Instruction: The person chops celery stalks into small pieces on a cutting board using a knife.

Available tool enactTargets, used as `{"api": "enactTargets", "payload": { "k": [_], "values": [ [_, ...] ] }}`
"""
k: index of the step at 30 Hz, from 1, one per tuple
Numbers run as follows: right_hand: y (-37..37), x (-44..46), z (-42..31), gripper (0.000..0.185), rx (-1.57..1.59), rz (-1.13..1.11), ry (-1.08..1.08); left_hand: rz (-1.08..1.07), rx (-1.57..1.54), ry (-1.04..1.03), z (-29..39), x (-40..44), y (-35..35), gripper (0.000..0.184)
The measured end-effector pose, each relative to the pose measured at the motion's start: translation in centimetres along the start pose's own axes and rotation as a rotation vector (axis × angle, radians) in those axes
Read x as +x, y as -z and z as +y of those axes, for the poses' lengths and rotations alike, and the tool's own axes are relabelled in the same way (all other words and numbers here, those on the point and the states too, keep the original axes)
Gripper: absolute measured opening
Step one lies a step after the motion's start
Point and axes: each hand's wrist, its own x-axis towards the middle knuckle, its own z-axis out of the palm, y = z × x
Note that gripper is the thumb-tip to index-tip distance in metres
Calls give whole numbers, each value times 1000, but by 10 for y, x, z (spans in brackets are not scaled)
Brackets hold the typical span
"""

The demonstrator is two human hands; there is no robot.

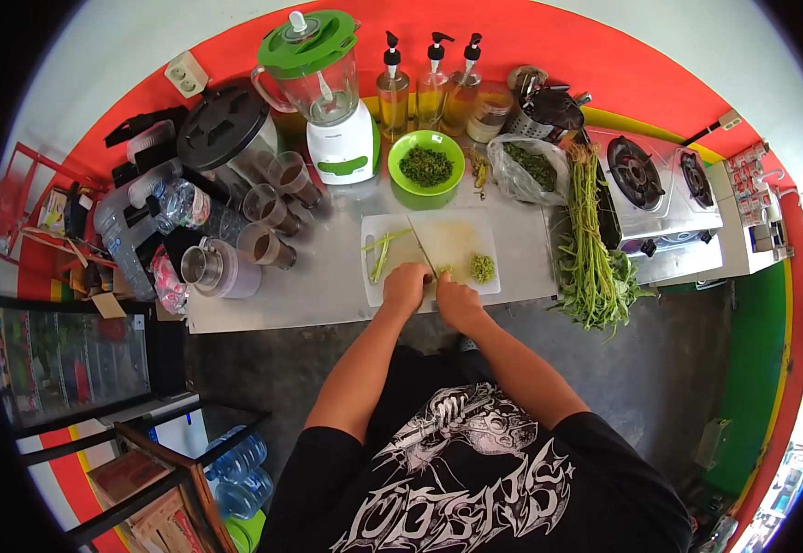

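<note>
A white cutting board [464,230] lies near the front edge of the metal counter. On it, my right hand [458,302] is closed on a knife [422,244], whose blade points away and slightly left. My left hand [407,288] is closed beside the blade at the board's front edge; what its fingers hold is hidden. Long pale-green stalks [382,254] rest on the board's left part. A small pile of chopped green pieces [483,268] sits at the right, and a few bits [445,271] lie just beyond my right hand.
Behind the board stand a green bowl of chopped leaves [427,191], a blender [340,147] and pump bottles [433,83]. Several cups [272,247] and a steel-topped container [222,269] are left. Rightward are a bag of greens [529,168], a leafy bundle [586,240] and a gas stove [655,184].
</note>
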Motion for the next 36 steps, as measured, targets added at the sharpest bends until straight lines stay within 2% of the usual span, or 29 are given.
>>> {"api": "enactTargets", "payload": {
  "k": [4,6,8,10,14,16,20,22,24,26,29,32,36],
  "values": [
    [-3,-8,-6,47,10,-37,-18,39,39,-17,-2,-2,-2,9],
    [-8,-8,-7,49,13,-29,-23,-12,-3,3,1,-2,3,9],
    [-6,1,-8,41,36,-9,-9,-60,-37,17,3,-1,5,9],
    [2,-4,-10,36,45,-19,-27,-24,-32,35,3,2,5,17],
    [-1,-11,-12,25,74,-18,-70,29,-51,19,-1,-3,1,17],
    [-1,-5,-9,26,70,-15,-52,17,-52,12,-2,-2,1,10],
    [7,-7,-9,28,61,-32,-25,-4,-51,50,-1,-1,3,10],
    [-2,-8,-13,29,72,-22,-51,136,-21,-54,-2,-6,1,11],
    [-7,-6,-11,31,72,-21,-85,106,-61,-2,-4,-5,-1,12],
    [-3,2,-4,37,99,-10,-9,92,-53,31,-5,-1,-4,10],
    [12,-3,-3,31,50,-39,-2,40,-31,-4,-7,0,-1,9],
    [2,-16,-7,36,71,-39,-42,78,-78,15,-7,-3,-4,7],
    [-3,-8,-9,33,158,8,-45,65,-61,20,-7,-5,-5,8]
  ]
}}
